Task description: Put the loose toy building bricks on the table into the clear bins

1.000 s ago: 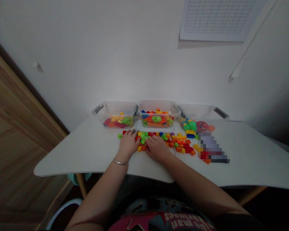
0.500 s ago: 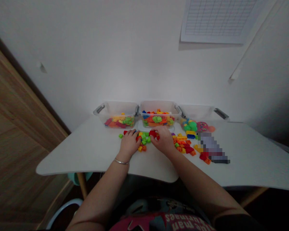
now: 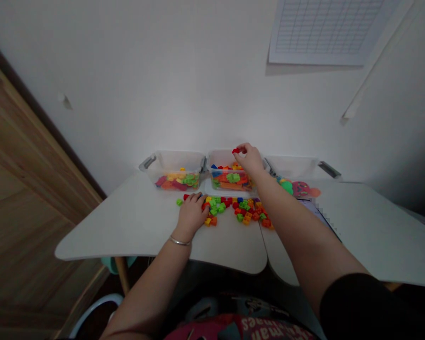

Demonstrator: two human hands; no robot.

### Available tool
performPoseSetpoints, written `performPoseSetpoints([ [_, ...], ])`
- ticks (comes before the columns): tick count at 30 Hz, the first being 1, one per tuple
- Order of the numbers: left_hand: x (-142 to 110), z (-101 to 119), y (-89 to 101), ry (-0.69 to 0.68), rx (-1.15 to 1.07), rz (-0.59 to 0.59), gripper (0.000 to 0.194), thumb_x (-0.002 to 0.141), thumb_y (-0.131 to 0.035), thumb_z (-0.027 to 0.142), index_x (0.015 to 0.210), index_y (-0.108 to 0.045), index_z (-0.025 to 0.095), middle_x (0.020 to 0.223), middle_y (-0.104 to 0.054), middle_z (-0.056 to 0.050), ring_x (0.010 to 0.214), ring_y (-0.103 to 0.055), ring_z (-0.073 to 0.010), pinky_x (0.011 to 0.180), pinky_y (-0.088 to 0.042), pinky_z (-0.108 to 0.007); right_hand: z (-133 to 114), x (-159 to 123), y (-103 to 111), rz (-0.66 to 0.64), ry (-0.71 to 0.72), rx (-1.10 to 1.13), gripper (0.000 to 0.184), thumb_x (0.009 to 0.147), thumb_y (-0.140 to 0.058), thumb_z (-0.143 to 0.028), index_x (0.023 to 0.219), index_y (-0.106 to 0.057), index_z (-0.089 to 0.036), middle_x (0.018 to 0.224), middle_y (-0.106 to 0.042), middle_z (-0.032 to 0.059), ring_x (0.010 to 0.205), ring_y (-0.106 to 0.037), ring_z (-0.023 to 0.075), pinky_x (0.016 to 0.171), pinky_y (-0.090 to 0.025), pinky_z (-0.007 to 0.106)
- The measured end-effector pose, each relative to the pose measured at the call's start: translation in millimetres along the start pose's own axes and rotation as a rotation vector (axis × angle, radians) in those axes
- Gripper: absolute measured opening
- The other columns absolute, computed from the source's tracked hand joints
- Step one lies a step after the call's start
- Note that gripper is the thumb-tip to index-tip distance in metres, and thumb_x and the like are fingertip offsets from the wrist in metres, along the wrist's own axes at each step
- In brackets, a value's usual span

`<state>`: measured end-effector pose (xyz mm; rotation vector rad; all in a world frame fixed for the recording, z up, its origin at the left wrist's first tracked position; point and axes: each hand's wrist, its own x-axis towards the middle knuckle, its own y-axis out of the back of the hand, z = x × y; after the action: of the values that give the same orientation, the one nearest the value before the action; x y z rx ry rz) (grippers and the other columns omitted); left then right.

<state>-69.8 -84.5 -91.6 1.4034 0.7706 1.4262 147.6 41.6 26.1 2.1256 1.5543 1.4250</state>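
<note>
My right hand [image 3: 250, 160] pinches a small red toy brick [image 3: 235, 151] over the middle clear plastic box [image 3: 233, 188], which holds mixed bricks, with green ones [image 3: 233, 177] against its front. My left hand [image 3: 192, 213] lies on the table, fingers spread over a loose pile of bricks. Green bricks [image 3: 217, 207] and a yellow brick [image 3: 208, 221] show beside its thumb, with red ones partly hidden under the fingers. Right of that pile sits a second heap of red, orange and green bricks [image 3: 247, 212], partly covered by my right forearm.
To the left stands another clear box [image 3: 175, 160] with bricks. A third box [image 3: 292, 163] is at the right, near green and pink round toys [image 3: 300, 189]. A dark-edged flat device [image 3: 317, 212] lies behind my right forearm on the white table [image 3: 127, 226].
My right hand has risen from the bricks on the table to above the middle box, carrying a red brick. My left hand stays nearly in place.
</note>
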Motion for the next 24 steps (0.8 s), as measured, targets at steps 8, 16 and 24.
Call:
performPoseSetpoints([
  [8,0.9,-1.2,-1.8,-0.016,0.005,0.001,0.044,0.091,-0.047,0.033,0.13,-0.061,0.018,0.137,-0.059,-0.01,0.128,-0.051,-0.0287,0.109,-0.042,-0.044,8.4,5.0,-12.6,-0.268,-0.126,-0.123,0.026,0.081,-0.066,-0.037,0.102,-0.067,-0.021,0.102,-0.073,0.0065,0.092,-0.066,0.0199,0.08,-0.048,0.031],
  [16,0.5,-0.5,-0.7,-0.013,-0.001,0.001,0.043,0.091,-0.049,0.033,0.13,-0.061,0.018,0.137,-0.059,-0.01,0.127,-0.051,-0.0276,0.109,-0.042,-0.043,7.0,4.3,-12.2,-0.263,-0.119,-0.141,0.024,0.084,-0.062,-0.034,0.104,-0.068,-0.024,0.107,-0.073,0.0062,0.098,-0.066,0.0204,0.084,-0.048,0.032],
  [24,0.5,-1.0,-2.5,-0.013,-0.007,0.008,0.043,0.09,-0.051,0.033,0.129,-0.061,0.018,0.137,-0.059,-0.01,0.127,-0.051,-0.0281,0.109,-0.042,-0.043,6.0,-3.6,-8.7,-0.108,-0.022,-0.055,0.023,0.085,-0.056,-0.029,0.104,-0.067,-0.021,0.098,-0.073,0.0063,0.089,-0.066,0.0207,0.079,-0.049,0.033],
])
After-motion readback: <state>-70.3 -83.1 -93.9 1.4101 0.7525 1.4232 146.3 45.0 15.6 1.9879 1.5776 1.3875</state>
